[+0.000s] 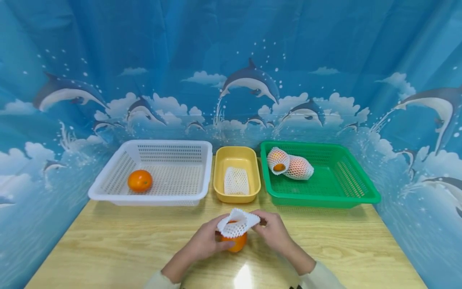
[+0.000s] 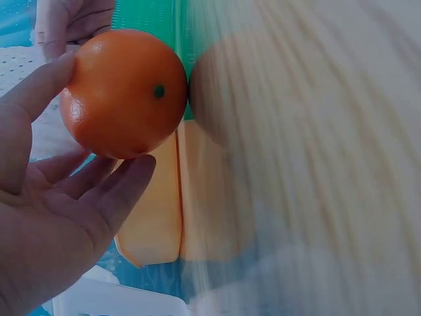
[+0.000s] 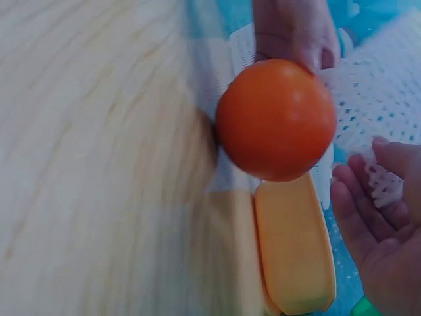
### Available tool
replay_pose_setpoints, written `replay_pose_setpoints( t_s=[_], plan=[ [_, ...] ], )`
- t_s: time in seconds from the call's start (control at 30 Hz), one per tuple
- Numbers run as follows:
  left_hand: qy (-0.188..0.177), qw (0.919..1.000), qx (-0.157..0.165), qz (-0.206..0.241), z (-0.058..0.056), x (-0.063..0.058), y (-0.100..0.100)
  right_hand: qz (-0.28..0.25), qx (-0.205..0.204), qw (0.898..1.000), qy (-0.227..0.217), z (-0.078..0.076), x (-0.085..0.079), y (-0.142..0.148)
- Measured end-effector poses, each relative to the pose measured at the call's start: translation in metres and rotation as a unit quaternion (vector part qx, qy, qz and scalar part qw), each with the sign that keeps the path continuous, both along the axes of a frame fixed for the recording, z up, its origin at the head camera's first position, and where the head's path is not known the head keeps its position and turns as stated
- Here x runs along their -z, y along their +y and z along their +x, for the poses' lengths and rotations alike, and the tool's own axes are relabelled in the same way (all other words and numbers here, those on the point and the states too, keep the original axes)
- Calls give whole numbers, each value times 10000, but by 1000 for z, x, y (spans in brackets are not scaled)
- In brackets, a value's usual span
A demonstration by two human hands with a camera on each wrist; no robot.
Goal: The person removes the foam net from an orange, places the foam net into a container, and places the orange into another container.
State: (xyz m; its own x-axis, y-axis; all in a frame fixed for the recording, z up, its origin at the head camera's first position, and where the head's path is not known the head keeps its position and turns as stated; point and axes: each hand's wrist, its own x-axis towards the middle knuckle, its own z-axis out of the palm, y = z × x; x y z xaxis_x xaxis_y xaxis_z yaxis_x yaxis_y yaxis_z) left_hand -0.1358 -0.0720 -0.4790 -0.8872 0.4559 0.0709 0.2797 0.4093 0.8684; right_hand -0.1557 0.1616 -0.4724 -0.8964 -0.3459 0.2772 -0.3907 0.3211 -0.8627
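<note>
My left hand point(image 1: 206, 242) grips an orange point(image 1: 237, 243) low over the front of the table, thumb on one side and fingers on the other. Its green stem spot faces the left wrist camera. A white foam net sleeve point(image 1: 236, 228) sits over the top of this orange point(image 3: 276, 122), its mouth spread wide and the lower part of the fruit bare. On the other side, my right hand point(image 1: 273, 232) pinches the sleeve's edge between thumb and fingers. In the right wrist view the netting point(image 3: 378, 99) stretches from the orange toward that hand.
Along the back stand a white basket point(image 1: 202, 176) with one bare orange point(image 1: 140, 181), a yellow tray point(image 1: 236, 198) with a flat foam net point(image 1: 236, 181), and a green basket point(image 1: 361, 198) holding two net-wrapped fruits point(image 1: 298, 167). A dolphin-print curtain point(image 1: 231, 36) hangs behind the table.
</note>
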Motion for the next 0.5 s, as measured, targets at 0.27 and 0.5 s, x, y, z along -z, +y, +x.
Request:
replay_pose_setpoints(
  t_s=[0.27, 0.5],
  plan=[
    [47, 9999, 140, 81, 2, -3, -3, -937, -74, 9926, -772, -9, -7, -3],
    [-126, 9997, 210, -16, 2, -1, -3, -1082, 200, 9880, -1085, -23, -4, -12]
  ],
)
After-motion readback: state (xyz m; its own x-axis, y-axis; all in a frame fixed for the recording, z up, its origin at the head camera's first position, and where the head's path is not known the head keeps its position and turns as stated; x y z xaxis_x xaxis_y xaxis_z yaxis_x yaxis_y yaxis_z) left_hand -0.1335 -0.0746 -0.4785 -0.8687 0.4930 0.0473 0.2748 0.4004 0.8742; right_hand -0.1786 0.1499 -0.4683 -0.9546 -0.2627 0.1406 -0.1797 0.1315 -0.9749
